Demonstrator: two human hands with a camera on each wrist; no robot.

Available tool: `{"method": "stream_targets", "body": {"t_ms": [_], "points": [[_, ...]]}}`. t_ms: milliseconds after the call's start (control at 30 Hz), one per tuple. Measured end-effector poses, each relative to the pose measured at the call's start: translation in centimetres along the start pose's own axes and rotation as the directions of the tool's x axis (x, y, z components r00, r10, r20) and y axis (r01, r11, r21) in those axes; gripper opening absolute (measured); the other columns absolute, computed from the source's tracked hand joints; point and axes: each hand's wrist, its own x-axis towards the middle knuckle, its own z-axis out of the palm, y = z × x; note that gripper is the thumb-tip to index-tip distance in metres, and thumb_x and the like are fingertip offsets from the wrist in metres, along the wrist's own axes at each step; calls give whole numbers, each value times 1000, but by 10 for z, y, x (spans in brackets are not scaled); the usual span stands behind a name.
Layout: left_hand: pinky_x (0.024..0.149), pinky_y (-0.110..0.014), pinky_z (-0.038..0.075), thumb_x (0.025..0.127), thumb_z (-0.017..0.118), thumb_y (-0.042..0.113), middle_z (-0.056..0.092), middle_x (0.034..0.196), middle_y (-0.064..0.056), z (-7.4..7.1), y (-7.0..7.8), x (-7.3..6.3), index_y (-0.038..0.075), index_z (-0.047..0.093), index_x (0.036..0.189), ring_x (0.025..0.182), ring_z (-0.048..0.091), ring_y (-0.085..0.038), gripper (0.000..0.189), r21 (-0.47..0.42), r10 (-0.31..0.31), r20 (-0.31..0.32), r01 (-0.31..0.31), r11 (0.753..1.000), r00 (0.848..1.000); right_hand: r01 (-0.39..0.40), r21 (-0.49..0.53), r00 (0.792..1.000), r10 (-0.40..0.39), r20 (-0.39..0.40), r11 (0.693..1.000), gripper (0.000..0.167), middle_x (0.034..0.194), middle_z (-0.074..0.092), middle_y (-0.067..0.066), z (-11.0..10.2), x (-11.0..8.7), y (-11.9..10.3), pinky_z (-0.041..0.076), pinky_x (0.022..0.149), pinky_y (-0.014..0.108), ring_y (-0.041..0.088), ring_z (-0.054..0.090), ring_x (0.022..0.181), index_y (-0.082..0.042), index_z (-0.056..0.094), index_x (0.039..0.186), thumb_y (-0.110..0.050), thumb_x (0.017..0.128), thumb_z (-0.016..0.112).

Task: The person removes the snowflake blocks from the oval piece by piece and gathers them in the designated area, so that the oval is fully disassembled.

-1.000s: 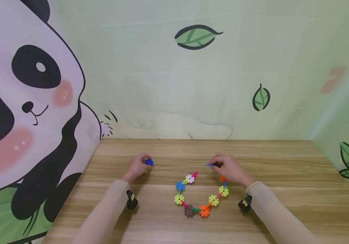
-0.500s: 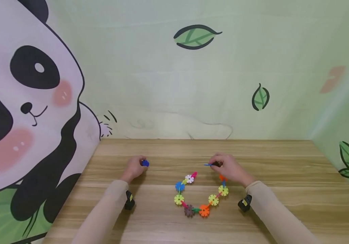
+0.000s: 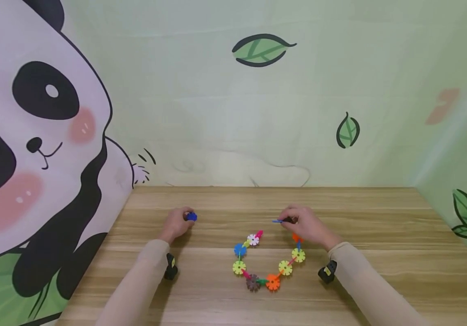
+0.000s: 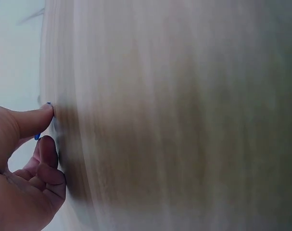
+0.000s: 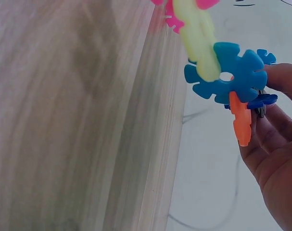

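My left hand (image 3: 175,225) pinches a blue snowflake disc (image 3: 191,216) between thumb and fingers. In the left wrist view only slivers of that blue disc (image 4: 37,136) show by the thumb. To the right, my right hand (image 3: 305,224) pinches a dark snowflake disc (image 3: 291,220) with a blue disc (image 3: 277,221) jutting out leftward. An open loop of linked, colourful snowflake discs, with an orange disc (image 3: 272,282) at its front, lies between the arms. Its orange end piece (image 3: 296,237) sits close below my right hand; whether it joins the held discs, I cannot tell.
The loop's other end is a pink piece (image 3: 259,234), beside a white disc (image 3: 252,239). Everything is on a wood-grain table (image 3: 217,308). Behind it stands a wall covering (image 3: 200,113) printed with leaves and a panda.
My left hand has shifted slightly leftward with the blue disc, which has turned a little in the fingers. My right hand and the loop have hardly moved.
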Motion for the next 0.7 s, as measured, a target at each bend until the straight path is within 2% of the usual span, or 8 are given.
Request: {"method": "stream_targets", "body": {"t_ms": [200, 433, 567, 700], "points": [[82, -44, 47, 87, 66, 5, 61, 103, -22, -1, -4, 2, -1, 57, 124, 92, 57, -31, 39, -19, -17, -15, 17, 1000, 1000, 1, 3, 1000, -1, 2, 1000, 14, 91, 62, -3, 1, 0, 0, 45, 61, 24, 11, 49, 71, -12, 72, 90, 0, 83, 69], [79, -42, 48, 85, 66, 5, 59, 105, -22, -2, 1, 1, -3, 50, 129, 90, 56, -31, 47, -24, -58, -31, 57, 998, 998, -10, 9, 1000, 10, -13, 1000, 13, 92, 63, -2, 1, 1, -3, 48, 65, 26, 13, 53, 75, -13, 70, 87, -1, 83, 69], [82, -44, 47, 83, 66, 6, 56, 109, -24, 1, 10, -3, -3, 51, 127, 97, 55, -33, 48, -33, -73, -67, 71, 997, 995, 11, 24, 1000, -11, -20, 1000, 15, 91, 63, -2, 2, 2, -3, 50, 66, 27, 13, 55, 77, -13, 71, 86, 1, 82, 70], [84, -46, 47, 82, 64, 6, 57, 110, -23, 7, 26, -7, -2, 55, 120, 99, 55, -34, 40, -85, -32, -73, 26, 996, 997, 31, 31, 999, -30, -31, 999, 16, 91, 64, -2, 3, 2, -1, 50, 65, 27, 12, 56, 77, -12, 71, 85, 3, 81, 70]]}}
